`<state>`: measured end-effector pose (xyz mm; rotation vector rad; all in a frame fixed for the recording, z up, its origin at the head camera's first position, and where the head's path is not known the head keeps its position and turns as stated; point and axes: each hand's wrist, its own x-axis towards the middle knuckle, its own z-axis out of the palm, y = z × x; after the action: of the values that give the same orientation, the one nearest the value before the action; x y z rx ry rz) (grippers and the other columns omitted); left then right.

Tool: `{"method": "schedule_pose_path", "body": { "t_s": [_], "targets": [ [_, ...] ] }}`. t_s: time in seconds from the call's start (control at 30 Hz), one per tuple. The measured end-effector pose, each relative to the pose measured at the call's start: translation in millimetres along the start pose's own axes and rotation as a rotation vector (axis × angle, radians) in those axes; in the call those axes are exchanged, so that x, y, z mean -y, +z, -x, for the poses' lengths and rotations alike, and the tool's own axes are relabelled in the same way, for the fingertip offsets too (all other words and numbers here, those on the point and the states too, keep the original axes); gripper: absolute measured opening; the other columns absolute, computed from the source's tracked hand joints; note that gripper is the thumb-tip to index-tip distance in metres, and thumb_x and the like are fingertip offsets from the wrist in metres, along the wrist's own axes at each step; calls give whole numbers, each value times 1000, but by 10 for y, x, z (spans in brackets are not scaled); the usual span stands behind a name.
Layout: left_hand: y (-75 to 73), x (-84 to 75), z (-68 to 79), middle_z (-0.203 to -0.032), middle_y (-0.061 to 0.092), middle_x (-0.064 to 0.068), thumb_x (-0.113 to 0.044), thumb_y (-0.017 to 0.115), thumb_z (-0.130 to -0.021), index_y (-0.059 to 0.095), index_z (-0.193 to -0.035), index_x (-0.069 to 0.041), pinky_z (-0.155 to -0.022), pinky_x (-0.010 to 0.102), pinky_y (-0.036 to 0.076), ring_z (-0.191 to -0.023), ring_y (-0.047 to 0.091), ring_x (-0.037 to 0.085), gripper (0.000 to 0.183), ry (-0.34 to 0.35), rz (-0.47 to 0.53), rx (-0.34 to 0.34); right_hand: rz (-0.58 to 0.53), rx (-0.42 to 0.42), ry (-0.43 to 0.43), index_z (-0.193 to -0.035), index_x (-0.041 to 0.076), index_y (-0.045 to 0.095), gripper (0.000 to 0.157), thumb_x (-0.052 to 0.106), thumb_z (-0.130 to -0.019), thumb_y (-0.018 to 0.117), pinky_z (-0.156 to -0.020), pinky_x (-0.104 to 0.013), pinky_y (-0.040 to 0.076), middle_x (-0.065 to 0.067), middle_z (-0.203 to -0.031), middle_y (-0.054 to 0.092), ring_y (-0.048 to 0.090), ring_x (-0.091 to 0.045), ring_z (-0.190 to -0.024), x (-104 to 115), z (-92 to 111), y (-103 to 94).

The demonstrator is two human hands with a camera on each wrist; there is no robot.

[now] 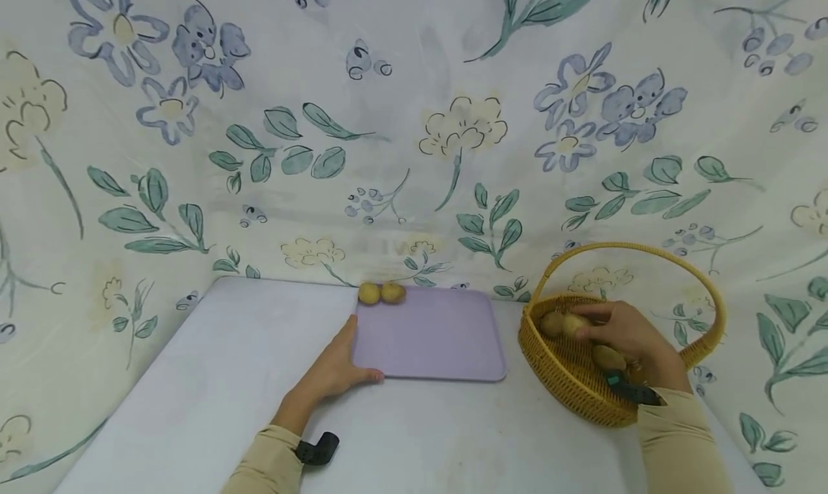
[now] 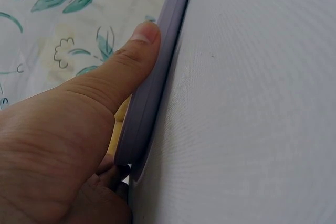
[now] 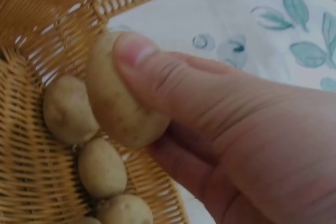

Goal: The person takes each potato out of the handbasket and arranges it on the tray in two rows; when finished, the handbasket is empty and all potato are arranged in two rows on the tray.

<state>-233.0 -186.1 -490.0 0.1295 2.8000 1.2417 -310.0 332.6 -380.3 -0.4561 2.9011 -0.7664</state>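
My right hand (image 1: 624,328) is over the wicker basket (image 1: 556,375), thumb and fingers around a potato (image 3: 123,95). In the right wrist view, several other potatoes lie below it in the basket, among them a small potato (image 3: 102,169). My left hand (image 1: 333,364) spans the near left corner of a lilac tray (image 1: 430,336). Its straight thumb (image 2: 136,59) lies along the tray's front edge, and the fingers extend along the left side. At the tray's far left corner, two potatoes (image 1: 392,293) sit side by side.
The tray and basket stand on a white table (image 1: 453,436), the basket right of the tray. A tall arched handle (image 1: 624,246) rises over the basket. Behind the table hangs a floral cloth (image 1: 401,120), close to the tray's far edge.
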Motion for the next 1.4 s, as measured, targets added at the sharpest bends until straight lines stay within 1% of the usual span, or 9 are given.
{"method": "schedule_pose_path", "body": {
  "t_s": [0.1, 0.27, 0.47, 0.63, 0.77, 0.97, 1.13, 1.23, 1.4],
  "targets": [
    [-4, -3, 11, -170, 6, 25, -48, 91, -71, 2, -161, 5, -129, 55, 15, -158, 10, 41, 137, -1, 3, -2, -27, -26, -22, -137, 12, 67, 58, 45, -91, 75, -96, -42, 58, -18, -134, 68, 62, -41, -125, 65, 6, -1],
    [5, -7, 17, -170, 5, 24, -48, 91, -71, 2, -162, 4, -130, 54, 14, -158, 9, 40, 137, -5, 15, 11, -71, -34, -26, -138, 14, 66, 57, 45, -91, 75, -90, -20, 53, -15, -135, 68, 62, -35, -125, 155, 38, 18],
    [-19, -24, 14, -170, 5, 25, -48, 90, -72, 1, -161, 5, -129, 55, 15, -158, 9, 41, 137, 1, -5, 5, -143, -30, -46, -139, 16, 65, 56, 43, -91, 75, -91, -11, 49, -12, -140, 65, 62, -26, -127, 271, 53, 32],
    [-53, -37, 9, -170, 4, 25, -46, 90, -73, 1, -161, 5, -130, 55, 14, -158, 9, 41, 135, 5, -7, 6, -163, -43, -79, -139, 18, 66, 53, 42, -92, 75, -92, -12, 50, -9, -140, 66, 62, -4, -119, 441, 57, 49],
    [-60, -57, -2, -170, 4, 25, -46, 90, -73, 1, -161, 6, -130, 54, 14, -158, 8, 41, 136, 12, 1, 10, -170, -79, -100, -138, 19, 66, 54, 42, -90, 77, -94, -10, 49, -7, -140, 66, 61, 1, -117, 613, 65, 54],
    [-44, -65, -12, -170, 4, 25, -49, 90, -72, 1, -161, 6, -130, 54, 14, -158, 8, 41, 137, 21, -10, 15, -229, -121, -66, -136, 20, 68, 55, 43, -88, 79, -89, -13, 52, -7, -137, 68, 64, 0, -109, 852, 30, 111],
    [-37, -34, -6, -170, 5, 26, -47, 90, -73, 1, -161, 6, -130, 54, 14, -158, 9, 41, 136, 17, -7, 7, -288, -161, -142, -134, 14, 69, 51, 29, -87, 82, -86, -15, 56, -10, -135, 69, 71, -12, -109, 1029, -96, 287],
    [-25, -13, 4, -170, 5, 26, -46, 90, -73, 2, -161, 7, -130, 54, 14, -158, 10, 41, 136, 15, -9, 3, -282, -165, -184, -133, 14, 70, 49, 25, -87, 82, -87, -21, 59, -9, -134, 70, 71, -23, -116, 1117, -185, 418],
    [-8, 4, 29, -169, 5, 27, -46, 90, -73, 1, -161, 7, -130, 54, 14, -158, 9, 41, 136, 15, 2, 8, -313, -159, -204, -130, 11, 72, 48, 23, -85, 83, -99, -42, 59, -11, -131, 71, 66, -32, -124, 1233, -310, 618]
  ]
}}
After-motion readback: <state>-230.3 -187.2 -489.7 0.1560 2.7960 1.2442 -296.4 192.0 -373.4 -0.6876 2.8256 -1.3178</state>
